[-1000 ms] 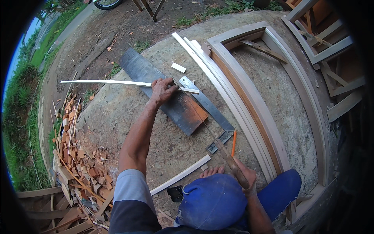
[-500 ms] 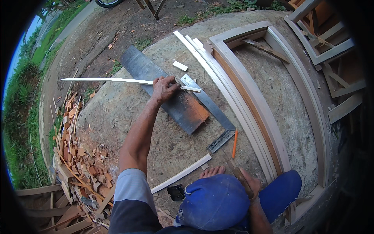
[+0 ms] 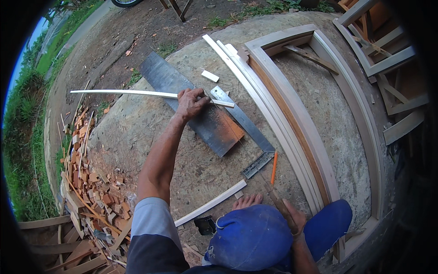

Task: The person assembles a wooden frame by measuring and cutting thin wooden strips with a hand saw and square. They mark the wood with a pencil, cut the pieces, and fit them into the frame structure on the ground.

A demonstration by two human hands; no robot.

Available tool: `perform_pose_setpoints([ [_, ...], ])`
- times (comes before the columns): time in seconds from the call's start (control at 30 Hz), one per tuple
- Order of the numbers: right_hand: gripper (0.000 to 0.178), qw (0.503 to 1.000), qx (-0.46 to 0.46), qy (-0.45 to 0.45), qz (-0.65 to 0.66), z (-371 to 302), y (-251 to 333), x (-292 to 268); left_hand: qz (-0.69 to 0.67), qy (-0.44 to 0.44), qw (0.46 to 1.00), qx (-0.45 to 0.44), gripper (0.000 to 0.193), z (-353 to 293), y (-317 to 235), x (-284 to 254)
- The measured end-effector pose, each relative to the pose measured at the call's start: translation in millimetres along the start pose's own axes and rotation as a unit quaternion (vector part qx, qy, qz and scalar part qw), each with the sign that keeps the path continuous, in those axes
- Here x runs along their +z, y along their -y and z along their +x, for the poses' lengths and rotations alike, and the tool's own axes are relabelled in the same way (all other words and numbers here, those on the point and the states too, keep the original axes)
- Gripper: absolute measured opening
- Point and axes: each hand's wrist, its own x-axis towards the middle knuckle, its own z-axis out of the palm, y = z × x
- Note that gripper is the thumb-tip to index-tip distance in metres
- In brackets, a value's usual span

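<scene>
Single head-worn fisheye view looks steeply down from above onto the concrete slab (image 3: 137, 132)

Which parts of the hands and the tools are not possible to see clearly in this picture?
- Head view: the right hand is partly behind the blue cap; its grip cannot be judged.
- The wooden handle it holds: the tool's lower end is hidden by hand and cap.
- The thin white strip under the left hand: the fingers cover where it meets the metal square.
</scene>
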Motion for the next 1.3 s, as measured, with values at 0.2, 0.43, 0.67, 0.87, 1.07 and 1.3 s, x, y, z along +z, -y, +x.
perform_pose_setpoints([
  [0.2, 0.058, 0.996, 0.055, 0.021, 0.062, 101, -19, 58, -0.005, -0.004, 1.0, -0.003, 0.022, -2, -5, -4],
  [0.43, 0.057, 0.995, 0.08, 0.032, 0.046, 45, -17, 33, -0.007, 0.006, 1.0, -0.011, 0.023, -1, -6, -5],
  [0.67, 0.056, 0.996, 0.043, -0.007, 0.073, 46, -23, 40, -0.01, 0.006, 1.0, 0.008, 0.022, 0, -1, -2],
  [0.87, 0.058, 0.994, 0.035, -0.003, 0.106, 130, -44, 92, -0.002, 0.008, 1.0, -0.016, 0.021, -2, -8, -6],
  [1.07, 0.058, 0.988, 0.124, 0.046, 0.08, 23, -39, 36, -0.003, 0.005, 1.0, 0.005, 0.02, -4, -4, -4],
  [1.3, 0.061, 0.993, 0.03, -0.004, 0.118, 119, -49, 100, 0.011, 0.014, 1.0, -0.002, 0.022, -6, -12, -9],
])
